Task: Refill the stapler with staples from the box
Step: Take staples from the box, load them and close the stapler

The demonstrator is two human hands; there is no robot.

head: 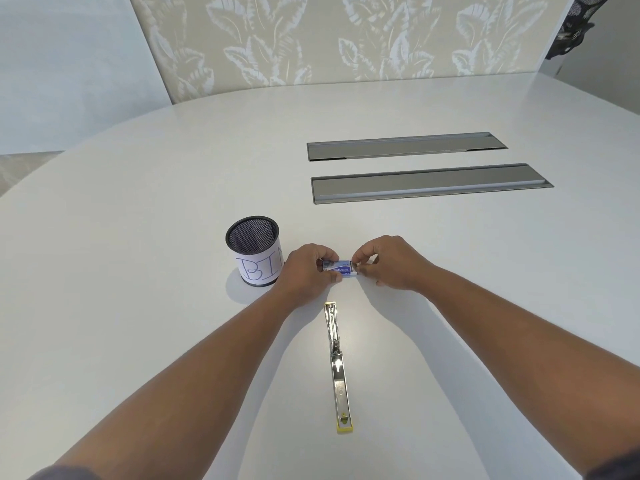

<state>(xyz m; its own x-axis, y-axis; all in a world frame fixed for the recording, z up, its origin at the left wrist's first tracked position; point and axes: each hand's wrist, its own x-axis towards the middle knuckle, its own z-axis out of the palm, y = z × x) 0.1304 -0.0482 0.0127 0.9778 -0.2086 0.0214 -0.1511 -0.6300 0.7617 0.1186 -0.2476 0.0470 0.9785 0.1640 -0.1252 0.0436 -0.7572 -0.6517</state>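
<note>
A small blue and white staple box (339,269) lies on the white table (173,202), held at both ends. My left hand (306,271) pinches its left end and my right hand (388,263) pinches its right end. The stapler (337,362), metal with yellow ends, lies swung fully open and flat on the table between my forearms, nearer to me than the box. No loose staples show.
A black mesh cup (254,252) with a paper label reading BIN stands just left of my left hand. Two grey recessed cable covers (429,183) lie in the table at the back right. A leaf-patterned wall panel stands behind the table.
</note>
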